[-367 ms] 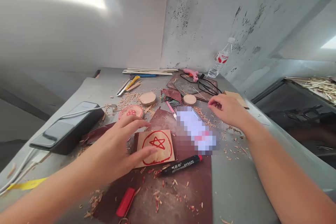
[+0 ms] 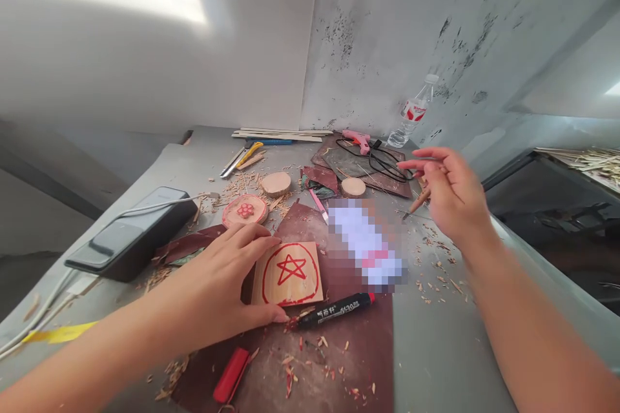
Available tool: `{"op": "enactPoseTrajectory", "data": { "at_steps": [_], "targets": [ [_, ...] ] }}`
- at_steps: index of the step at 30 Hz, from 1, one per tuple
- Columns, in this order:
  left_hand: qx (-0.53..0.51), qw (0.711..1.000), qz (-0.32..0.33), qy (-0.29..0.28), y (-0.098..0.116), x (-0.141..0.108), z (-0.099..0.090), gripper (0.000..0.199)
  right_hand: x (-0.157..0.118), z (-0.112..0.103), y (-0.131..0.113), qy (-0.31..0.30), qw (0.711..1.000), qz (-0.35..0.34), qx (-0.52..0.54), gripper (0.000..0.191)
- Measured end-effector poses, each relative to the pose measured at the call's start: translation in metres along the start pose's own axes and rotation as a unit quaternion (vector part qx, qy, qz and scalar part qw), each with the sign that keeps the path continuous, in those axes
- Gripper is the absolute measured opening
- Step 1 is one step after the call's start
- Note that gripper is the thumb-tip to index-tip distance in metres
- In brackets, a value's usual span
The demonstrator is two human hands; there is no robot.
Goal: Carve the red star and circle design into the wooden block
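Note:
My left hand (image 2: 223,277) grips a square wooden board (image 2: 288,274) by its left side, with fingers along its top and bottom edges. A red star inside a red circle is drawn on the board. My right hand (image 2: 453,193) is raised over the table at the right, pinching a small wood-handled carving tool (image 2: 419,201). A black marker with a red cap (image 2: 334,310) lies just below the board, close to my left fingertips. A pixelated, blurred object (image 2: 365,245) lies between my hands, and I cannot tell what it is.
The grey table holds a dark reddish mat (image 2: 339,348), wood shavings, round wood slices (image 2: 276,184), a red-patterned wooden disc (image 2: 245,211), a black power bank (image 2: 130,232), a red object (image 2: 231,374), a pink glue gun (image 2: 356,141), cutters (image 2: 242,156) and a plastic bottle (image 2: 409,117).
My right hand has risen and moved right, and a carving tool now shows in its fingers. My left hand has shifted to grip the board's side, and the board sits slightly differently.

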State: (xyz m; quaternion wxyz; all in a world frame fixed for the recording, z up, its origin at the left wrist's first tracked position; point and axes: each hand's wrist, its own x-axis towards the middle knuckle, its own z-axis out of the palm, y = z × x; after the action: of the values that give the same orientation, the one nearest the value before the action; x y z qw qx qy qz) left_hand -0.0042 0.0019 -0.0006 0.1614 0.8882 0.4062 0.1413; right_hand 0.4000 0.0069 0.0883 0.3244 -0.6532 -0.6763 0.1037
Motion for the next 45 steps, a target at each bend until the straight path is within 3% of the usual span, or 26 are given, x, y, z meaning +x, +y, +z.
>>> {"op": "enactPoseTrajectory", "data": {
  "at_steps": [3,5,7,10,15,20,24,32,36,41,45],
  "targets": [
    [0.004,1.000,-0.020,0.000,0.004,0.000,0.000,0.077,-0.009,0.005,-0.023,0.051,0.997,0.012,0.053,0.033],
    [0.005,0.999,-0.037,0.005,0.006,-0.002,0.003,0.075,-0.017,0.011,-0.038,0.066,0.985,0.076,0.142,0.029],
    [0.006,0.999,-0.048,0.012,0.007,-0.005,0.007,0.072,-0.024,0.019,-0.048,0.026,0.967,0.120,0.223,0.029],
    [0.006,0.998,-0.059,0.031,0.011,-0.008,0.011,0.069,-0.029,0.032,-0.051,-0.071,0.939,0.114,0.317,0.035],
    [-0.028,0.995,-0.085,0.034,0.017,-0.008,0.007,0.068,-0.027,0.043,-0.043,-0.224,0.929,0.124,0.266,0.029],
    [-0.028,0.995,-0.079,0.052,0.013,-0.008,0.005,0.069,-0.031,0.041,-0.043,-0.288,0.934,0.101,0.187,0.024],
    [-0.002,0.997,-0.052,0.048,0.008,-0.009,0.001,0.075,-0.032,0.037,-0.045,-0.266,0.943,0.086,0.182,0.020],
    [0.037,0.999,0.014,0.012,0.002,-0.008,-0.003,0.080,-0.025,0.051,-0.048,-0.167,0.923,0.119,0.326,0.028],
    [0.023,0.999,-0.009,0.038,0.010,-0.011,0.005,0.084,-0.024,0.062,-0.055,-0.142,0.938,0.108,0.297,0.036],
    [-0.029,0.999,-0.008,0.043,0.017,-0.008,0.010,0.070,-0.001,0.075,-0.078,-0.093,0.967,0.034,0.234,0.012],
    [-0.010,0.998,0.014,0.056,0.018,-0.006,0.013,0.069,0.019,0.095,-0.092,-0.107,0.979,-0.047,0.169,0.009]
  ]
}}
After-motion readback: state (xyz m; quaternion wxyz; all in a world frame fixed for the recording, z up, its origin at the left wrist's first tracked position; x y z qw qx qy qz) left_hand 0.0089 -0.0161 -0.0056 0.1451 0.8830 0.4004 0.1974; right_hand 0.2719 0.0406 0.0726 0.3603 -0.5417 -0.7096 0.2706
